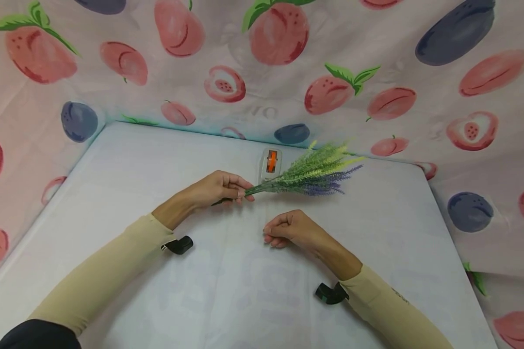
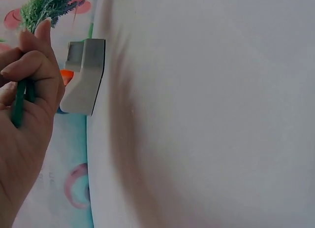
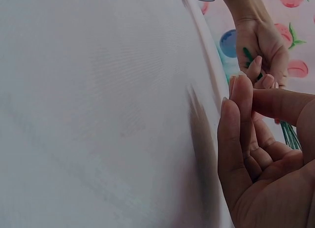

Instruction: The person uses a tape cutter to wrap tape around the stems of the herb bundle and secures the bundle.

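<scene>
A bunch of artificial lavender flowers (image 1: 316, 173), with green, yellow-green and purple sprigs, points right across the far part of the table. My left hand (image 1: 224, 188) grips its stems (image 1: 264, 187), and the dark green stem ends (image 2: 18, 104) cross the palm in the left wrist view. Nearer the front, my right hand (image 1: 290, 229) is held below and apart from the flowers. Its thumb meets the index finger (image 3: 241, 95) while the other fingers bend inward; no object shows between them. Just behind the stems is a grey tape dispenser (image 1: 263, 165) with an orange wheel (image 1: 271, 161).
A white-covered table (image 1: 227, 291) spreads under both hands. Behind it and at its sides hangs a pink curtain (image 1: 253, 111) printed with fruit. Black wrist cameras (image 1: 179, 245) stick out from both beige sleeves (image 1: 109, 266).
</scene>
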`<state>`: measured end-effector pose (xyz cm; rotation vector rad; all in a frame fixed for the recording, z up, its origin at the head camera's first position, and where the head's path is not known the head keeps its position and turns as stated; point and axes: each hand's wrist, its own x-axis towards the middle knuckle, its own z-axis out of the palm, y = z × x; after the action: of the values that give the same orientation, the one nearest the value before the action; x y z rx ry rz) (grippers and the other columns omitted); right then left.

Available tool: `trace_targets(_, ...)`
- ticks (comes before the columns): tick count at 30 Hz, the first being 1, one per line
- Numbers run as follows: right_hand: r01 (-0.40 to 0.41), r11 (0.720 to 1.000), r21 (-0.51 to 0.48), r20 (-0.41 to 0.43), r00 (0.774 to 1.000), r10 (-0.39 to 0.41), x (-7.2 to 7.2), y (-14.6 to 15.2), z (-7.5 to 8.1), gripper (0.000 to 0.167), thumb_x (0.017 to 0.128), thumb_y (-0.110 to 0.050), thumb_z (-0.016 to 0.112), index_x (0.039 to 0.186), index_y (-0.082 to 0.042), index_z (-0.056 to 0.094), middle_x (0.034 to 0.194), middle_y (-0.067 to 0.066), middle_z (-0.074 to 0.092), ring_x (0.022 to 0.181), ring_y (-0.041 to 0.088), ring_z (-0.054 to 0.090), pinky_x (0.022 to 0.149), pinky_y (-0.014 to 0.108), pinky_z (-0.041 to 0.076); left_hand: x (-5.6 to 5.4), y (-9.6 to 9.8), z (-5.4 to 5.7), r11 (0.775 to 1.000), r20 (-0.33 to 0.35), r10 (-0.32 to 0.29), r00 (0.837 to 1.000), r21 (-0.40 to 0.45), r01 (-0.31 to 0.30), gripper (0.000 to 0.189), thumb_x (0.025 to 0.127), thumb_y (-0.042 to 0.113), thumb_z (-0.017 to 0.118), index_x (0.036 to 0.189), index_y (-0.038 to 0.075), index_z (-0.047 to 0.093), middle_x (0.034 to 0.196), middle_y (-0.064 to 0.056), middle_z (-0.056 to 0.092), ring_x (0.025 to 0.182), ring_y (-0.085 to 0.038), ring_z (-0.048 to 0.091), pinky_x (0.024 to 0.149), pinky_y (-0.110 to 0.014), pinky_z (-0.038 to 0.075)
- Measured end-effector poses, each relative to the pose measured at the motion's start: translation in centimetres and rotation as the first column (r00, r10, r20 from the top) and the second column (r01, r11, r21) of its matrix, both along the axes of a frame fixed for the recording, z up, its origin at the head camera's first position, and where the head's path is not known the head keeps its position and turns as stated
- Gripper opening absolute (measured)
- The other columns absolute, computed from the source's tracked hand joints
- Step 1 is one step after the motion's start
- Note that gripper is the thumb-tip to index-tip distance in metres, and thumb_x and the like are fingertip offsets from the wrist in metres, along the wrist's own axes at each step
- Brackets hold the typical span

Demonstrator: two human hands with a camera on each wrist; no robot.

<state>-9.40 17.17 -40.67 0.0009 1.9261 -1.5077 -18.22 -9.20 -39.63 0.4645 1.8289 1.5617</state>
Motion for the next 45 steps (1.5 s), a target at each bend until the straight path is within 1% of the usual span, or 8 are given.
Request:
trace_targets(5, -0.004, 1.000, 0.000, -0.003, 1.000, 0.004, 0.0, -0.1, 0.0, 0.023, 0.097, -0.015, 0.070, 0.109, 0.005, 0.073, 0.088, 0.011, 0.077, 0.075, 0.014, 0.072, 0.074, 0.033, 0.060, -0.5, 0.0, 0.0, 0.999, -0.040, 0.025, 0.999, -0.028, -0.026, 0.033, 0.098, 0.008, 0.063, 0.130, 0.005, 0.068, 0.114, -0.025, 0.068, 0.091, -0.027, 0.062, 0.071, -0.031, 0.048)
trace_targets(11, -0.001, 1.000, 0.009, -0.011, 1.000, 0.001, 0.0, -0.2, 0.1, 0.020, 0.097, -0.014, 0.071, 0.107, 0.003, 0.074, 0.087, 0.010, 0.077, 0.075, 0.015, 0.072, 0.073, 0.034, 0.061, -1.0, 0.3, 0.0, 0.999, -0.066, -0.030, 0.997, -0.041, 0.028, 0.034, 0.098, 0.006, 0.065, 0.132, 0.007, 0.069, 0.120, -0.020, 0.070, 0.104, -0.025, 0.065, 0.077, -0.031, 0.050)
trace_targets(16, 0.004, 1.000, 0.011, -0.007, 1.000, -0.004, 0.0, -0.3, 0.1, 0.019, 0.097, -0.014, 0.070, 0.106, 0.002, 0.074, 0.087, 0.010, 0.077, 0.074, 0.015, 0.073, 0.073, 0.034, 0.061, -1.1, 0.5, -0.1, 0.998, -0.045, -0.034, 0.998, -0.059, 0.032, 0.032, 0.099, 0.008, 0.065, 0.131, 0.009, 0.070, 0.116, -0.017, 0.072, 0.087, -0.019, 0.064, 0.066, -0.029, 0.047)
trace_targets(21, -0.003, 1.000, 0.014, -0.011, 1.000, 0.003, 0.1, -0.3, 0.1, 0.020, 0.097, -0.015, 0.070, 0.107, 0.003, 0.074, 0.088, 0.010, 0.077, 0.075, 0.015, 0.073, 0.073, 0.034, 0.061, -1.3, 0.5, -0.1, 0.999, -0.058, -0.007, 0.998, -0.050, 0.004, 0.028, 0.100, 0.011, 0.066, 0.127, 0.009, 0.072, 0.106, -0.024, 0.071, 0.068, -0.017, 0.055, 0.053, -0.028, 0.035)
trace_targets(23, -0.007, 1.000, 0.012, -0.016, 1.000, 0.008, 0.1, -0.2, 0.1, 0.021, 0.097, -0.014, 0.070, 0.108, 0.004, 0.074, 0.088, 0.010, 0.077, 0.075, 0.015, 0.073, 0.073, 0.034, 0.061, -1.3, 0.6, -0.1, 0.999, -0.068, -0.003, 0.998, -0.039, 0.000, 0.027, 0.100, 0.010, 0.065, 0.125, 0.007, 0.072, 0.107, -0.020, 0.073, 0.064, -0.015, 0.051, 0.051, -0.028, 0.032)
trace_targets(31, -0.005, 1.000, 0.004, -0.019, 1.000, 0.005, 0.1, -0.2, 0.1, 0.022, 0.097, -0.014, 0.070, 0.109, 0.005, 0.073, 0.088, 0.010, 0.077, 0.074, 0.014, 0.073, 0.073, 0.034, 0.061, -1.4, 1.3, -0.6, 1.000, -0.040, 0.008, 0.999, 0.016, -0.008, 0.026, 0.101, 0.009, 0.064, 0.124, 0.001, 0.071, 0.106, -0.018, 0.075, 0.059, -0.011, 0.045, 0.051, -0.027, 0.030)
trace_targets(35, -0.004, 1.000, 0.012, -0.017, 1.000, 0.004, 0.1, -0.3, 0.2, 0.022, 0.097, -0.016, 0.070, 0.108, 0.004, 0.074, 0.087, 0.010, 0.077, 0.074, 0.014, 0.073, 0.072, 0.033, 0.061, -1.4, 1.5, -0.8, 1.000, -0.035, 0.011, 0.999, 0.017, -0.011, 0.025, 0.101, 0.010, 0.064, 0.123, 0.003, 0.072, 0.109, -0.013, 0.076, 0.060, -0.012, 0.043, 0.051, -0.026, 0.029)
trace_targets(45, -0.005, 1.000, 0.005, -0.011, 1.000, 0.006, 0.1, -0.4, 0.4, 0.022, 0.097, -0.015, 0.070, 0.108, 0.003, 0.074, 0.087, 0.009, 0.077, 0.073, 0.014, 0.073, 0.072, 0.033, 0.061, -1.9, 1.8, -1.1, 1.000, -0.032, 0.015, 0.999, 0.002, -0.015, 0.021, 0.100, 0.011, 0.066, 0.117, 0.003, 0.074, 0.102, -0.012, 0.078, 0.058, -0.012, 0.042, 0.050, -0.024, 0.030)
